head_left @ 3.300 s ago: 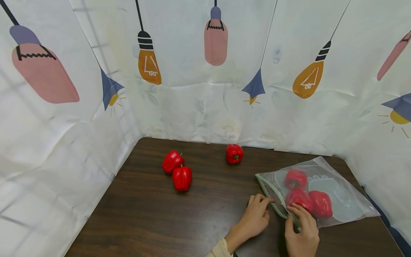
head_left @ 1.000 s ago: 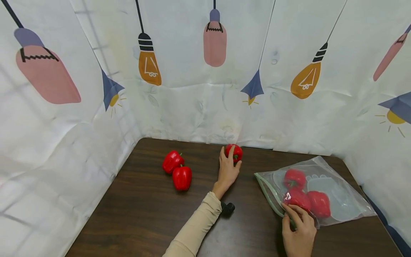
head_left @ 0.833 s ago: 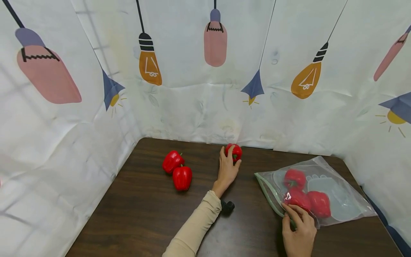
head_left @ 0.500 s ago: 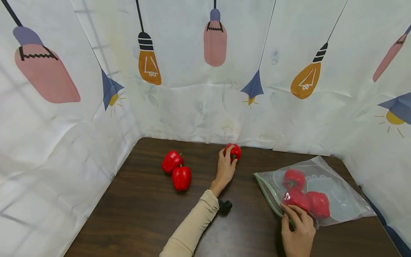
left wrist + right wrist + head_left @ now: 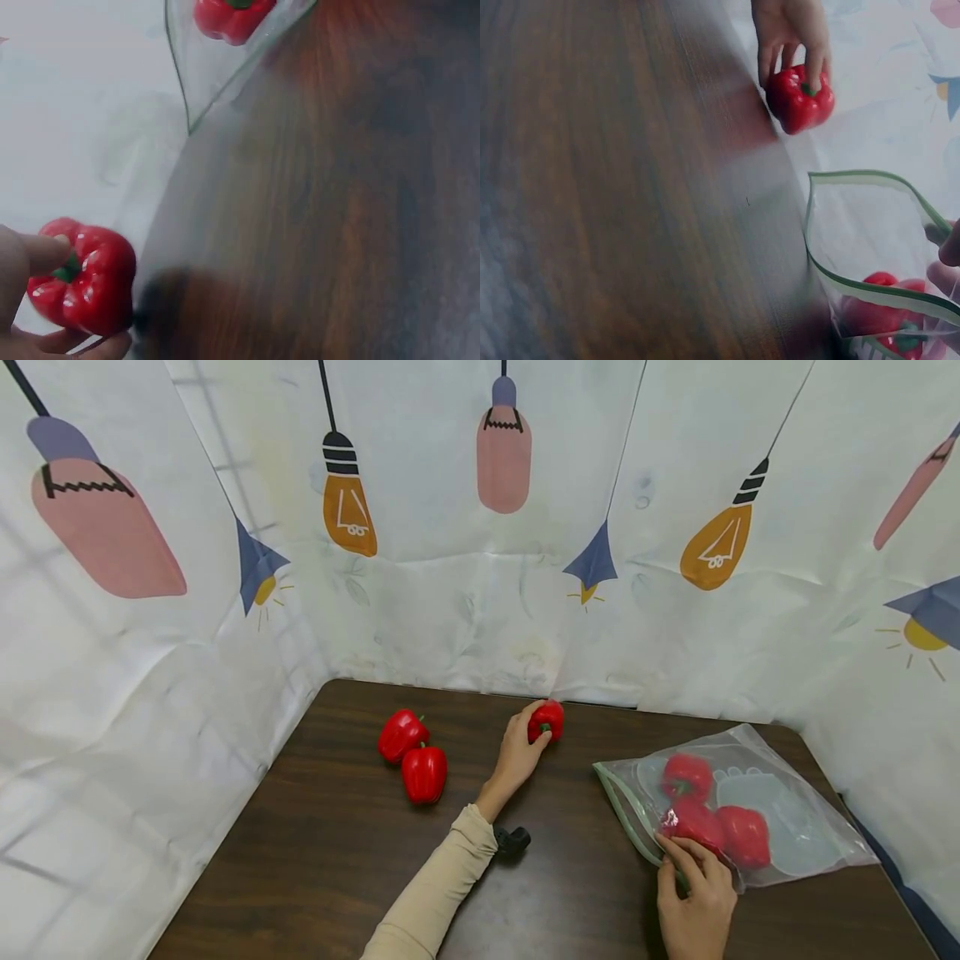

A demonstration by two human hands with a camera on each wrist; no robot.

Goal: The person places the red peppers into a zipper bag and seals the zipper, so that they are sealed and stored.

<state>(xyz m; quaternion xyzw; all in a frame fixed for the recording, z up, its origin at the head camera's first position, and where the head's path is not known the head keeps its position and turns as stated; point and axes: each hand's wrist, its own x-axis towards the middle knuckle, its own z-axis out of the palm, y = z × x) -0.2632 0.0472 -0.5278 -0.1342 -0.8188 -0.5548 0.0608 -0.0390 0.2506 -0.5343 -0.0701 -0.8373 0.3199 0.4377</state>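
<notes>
Near the far edge of the table, my left hand (image 5: 517, 750) grips a red bell pepper (image 5: 552, 717), fingers round its side and thumb by the green stem. The left wrist view shows that same bell pepper (image 5: 101, 281) close up. At the right lies a clear zip bag (image 5: 821, 835) with a green-edged mouth that faces left. My right hand (image 5: 699, 893) pinches the near part of this mouth. In the right wrist view the bag's green rim (image 5: 870, 178) gapes apart. Inside are red bell peppers (image 5: 746, 837), three of them visible through the plastic.
Two more red bell peppers (image 5: 424, 774) rest together at the left of the dark wooden table (image 5: 337, 860). A white patterned cloth (image 5: 450, 627) hangs behind the table and along its left. A black device (image 5: 513, 842) is strapped at my left wrist.
My left hand has left the bag's mouth and reached the far bell pepper, which it now grips and has shifted slightly. My right hand stays at the bag's mouth.
</notes>
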